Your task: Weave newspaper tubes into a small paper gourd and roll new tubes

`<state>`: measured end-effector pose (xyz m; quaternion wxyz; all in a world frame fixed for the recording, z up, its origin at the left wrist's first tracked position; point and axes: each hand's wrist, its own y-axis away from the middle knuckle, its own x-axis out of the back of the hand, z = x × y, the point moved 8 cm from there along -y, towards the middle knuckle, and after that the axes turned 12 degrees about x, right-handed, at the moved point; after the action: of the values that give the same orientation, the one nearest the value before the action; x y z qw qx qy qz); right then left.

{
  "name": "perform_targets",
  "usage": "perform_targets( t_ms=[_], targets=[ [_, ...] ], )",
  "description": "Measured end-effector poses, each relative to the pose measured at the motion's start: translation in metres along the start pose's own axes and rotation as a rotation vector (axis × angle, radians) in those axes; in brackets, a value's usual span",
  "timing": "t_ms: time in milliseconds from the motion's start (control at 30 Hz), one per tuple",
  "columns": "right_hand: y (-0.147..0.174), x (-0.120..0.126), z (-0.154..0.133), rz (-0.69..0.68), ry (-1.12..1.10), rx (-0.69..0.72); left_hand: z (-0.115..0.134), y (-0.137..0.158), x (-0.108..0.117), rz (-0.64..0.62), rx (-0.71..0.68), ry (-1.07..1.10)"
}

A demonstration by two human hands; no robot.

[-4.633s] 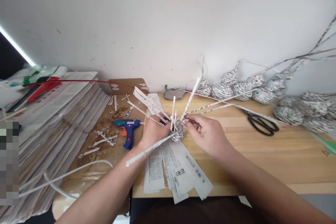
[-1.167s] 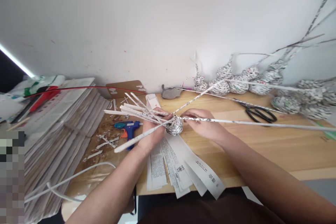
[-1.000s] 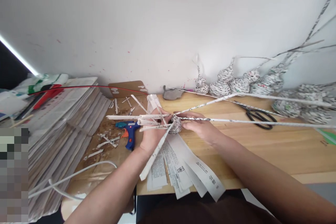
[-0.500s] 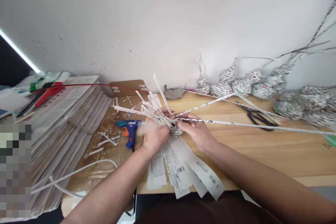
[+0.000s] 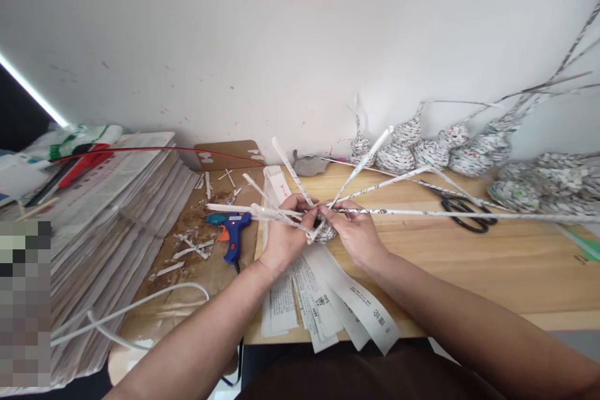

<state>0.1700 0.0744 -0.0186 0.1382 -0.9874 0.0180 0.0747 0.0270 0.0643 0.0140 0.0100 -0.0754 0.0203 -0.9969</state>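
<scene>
Both hands close around a small woven newspaper piece (image 5: pixel 325 232) above the table's front half. My left hand (image 5: pixel 288 234) grips its left side, thumb pressed near the rim. From the right, my right hand (image 5: pixel 359 234) pinches the weave and the paper strands at its top. Several rolled paper tubes stick out; one upright tube (image 5: pixel 360 165) leans to the right, and another tube (image 5: pixel 290 169) leans left. A long paper tube (image 5: pixel 445 214) runs off to the right from my right hand. The fingers partly hide the weave.
Flat newspaper strips (image 5: pixel 323 306) lie below the hands. A blue glue gun (image 5: pixel 234 234) rests on the left among paper scraps, beside stacked newspaper (image 5: pixel 112 225). Black scissors (image 5: pixel 464 212) lie at right. Finished woven gourd shapes (image 5: pixel 431 153) line the wall.
One tube that was bunched on the left now stands up, leaning right between the hands. The woven piece and my right hand have shifted slightly right.
</scene>
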Motion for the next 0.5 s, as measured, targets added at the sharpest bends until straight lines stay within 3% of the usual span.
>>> perform_targets(
  t_ms=[267,367,500],
  targets=[
    [-0.017,0.016,-0.013,0.004,0.062,0.024,0.013,0.003,-0.001,-0.431,0.044,0.144],
    [-0.017,0.016,-0.013,-0.003,0.014,0.009,0.01,0.001,0.001,-0.479,0.081,0.16],
    [-0.014,0.01,-0.012,-0.028,-0.061,-0.023,-0.008,-0.008,0.002,-0.437,0.236,0.253]
  ],
)
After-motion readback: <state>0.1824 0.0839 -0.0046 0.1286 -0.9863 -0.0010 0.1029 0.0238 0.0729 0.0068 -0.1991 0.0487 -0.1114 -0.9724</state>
